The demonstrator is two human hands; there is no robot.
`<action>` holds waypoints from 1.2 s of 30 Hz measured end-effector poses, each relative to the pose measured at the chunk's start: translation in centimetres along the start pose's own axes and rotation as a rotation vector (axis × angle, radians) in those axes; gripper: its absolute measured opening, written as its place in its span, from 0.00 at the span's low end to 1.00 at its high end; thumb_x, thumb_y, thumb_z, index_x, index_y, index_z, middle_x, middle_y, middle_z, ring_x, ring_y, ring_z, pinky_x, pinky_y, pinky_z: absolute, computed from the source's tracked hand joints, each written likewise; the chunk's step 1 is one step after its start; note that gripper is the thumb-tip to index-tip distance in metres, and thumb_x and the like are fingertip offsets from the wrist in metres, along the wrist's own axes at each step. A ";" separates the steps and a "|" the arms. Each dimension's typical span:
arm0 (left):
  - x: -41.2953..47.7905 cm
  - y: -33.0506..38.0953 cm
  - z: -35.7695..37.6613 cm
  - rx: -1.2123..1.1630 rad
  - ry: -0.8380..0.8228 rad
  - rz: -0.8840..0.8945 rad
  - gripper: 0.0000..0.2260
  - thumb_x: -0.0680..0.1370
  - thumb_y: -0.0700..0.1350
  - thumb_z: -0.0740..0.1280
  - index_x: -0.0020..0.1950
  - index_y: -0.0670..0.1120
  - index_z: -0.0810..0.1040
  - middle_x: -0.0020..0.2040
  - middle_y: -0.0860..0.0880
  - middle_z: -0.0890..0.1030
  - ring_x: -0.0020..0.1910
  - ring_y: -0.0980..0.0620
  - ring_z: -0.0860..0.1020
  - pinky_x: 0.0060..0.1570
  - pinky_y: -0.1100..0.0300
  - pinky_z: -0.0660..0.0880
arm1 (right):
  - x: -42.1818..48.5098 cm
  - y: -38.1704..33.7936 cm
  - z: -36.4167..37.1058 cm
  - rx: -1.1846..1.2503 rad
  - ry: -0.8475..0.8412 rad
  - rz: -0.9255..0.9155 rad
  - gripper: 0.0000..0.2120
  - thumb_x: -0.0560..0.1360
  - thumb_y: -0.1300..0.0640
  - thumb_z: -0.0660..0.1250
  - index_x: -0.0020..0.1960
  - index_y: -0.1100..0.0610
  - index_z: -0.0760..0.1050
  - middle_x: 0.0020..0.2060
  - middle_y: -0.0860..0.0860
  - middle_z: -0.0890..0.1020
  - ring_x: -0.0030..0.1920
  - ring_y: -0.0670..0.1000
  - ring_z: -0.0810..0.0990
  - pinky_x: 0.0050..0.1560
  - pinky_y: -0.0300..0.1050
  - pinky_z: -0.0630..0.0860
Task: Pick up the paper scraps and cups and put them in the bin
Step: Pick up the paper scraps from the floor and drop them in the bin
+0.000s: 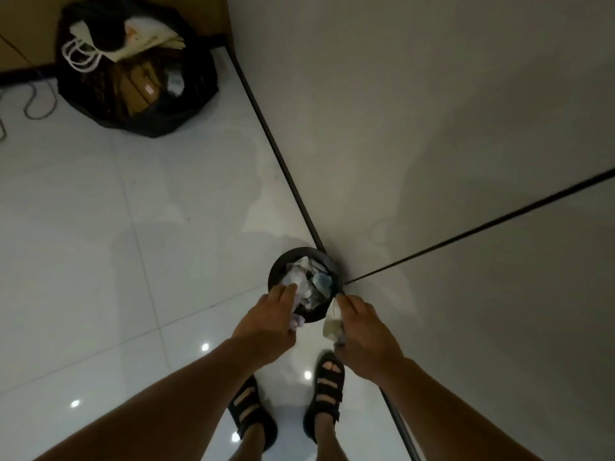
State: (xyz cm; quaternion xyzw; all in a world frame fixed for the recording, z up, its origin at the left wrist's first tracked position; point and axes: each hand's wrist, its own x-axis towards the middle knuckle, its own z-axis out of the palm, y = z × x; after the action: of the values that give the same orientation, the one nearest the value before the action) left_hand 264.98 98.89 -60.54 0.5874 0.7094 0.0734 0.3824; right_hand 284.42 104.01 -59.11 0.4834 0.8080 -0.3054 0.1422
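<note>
A small round black bin (276,271) stands on the white tile floor against the wall, filled with crumpled paper and cups (311,277). My left hand (266,322) hovers over the bin's near-left rim, fingers closed around white paper scraps (297,319). My right hand (361,331) is just right of the bin, pinching a crumpled paper scrap (332,324) that hangs beside the rim.
A large black bag (196,94) full of cardboard and a paper bag (139,39) sits at the far left by a wooden cabinet. A cable (33,101) lies on the floor beside it. The grey wall (432,128) runs along the right. My sandalled feet (324,390) stand below the bin.
</note>
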 end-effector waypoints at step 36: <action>1.5 -6.6 -4.0 0.474 0.076 -0.060 0.43 0.71 0.74 0.42 0.76 0.50 0.32 0.77 0.47 0.33 0.75 0.46 0.31 0.72 0.43 0.36 | 9.0 -3.0 -2.1 -0.288 0.106 -0.195 0.40 0.77 0.34 0.55 0.80 0.53 0.45 0.79 0.53 0.47 0.78 0.53 0.42 0.76 0.54 0.47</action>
State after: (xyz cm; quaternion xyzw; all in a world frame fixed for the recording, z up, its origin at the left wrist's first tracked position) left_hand 257.34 99.58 -62.10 0.6362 0.7380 -0.0843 0.2088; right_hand 277.52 110.57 -61.13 0.3928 0.8928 -0.1728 0.1368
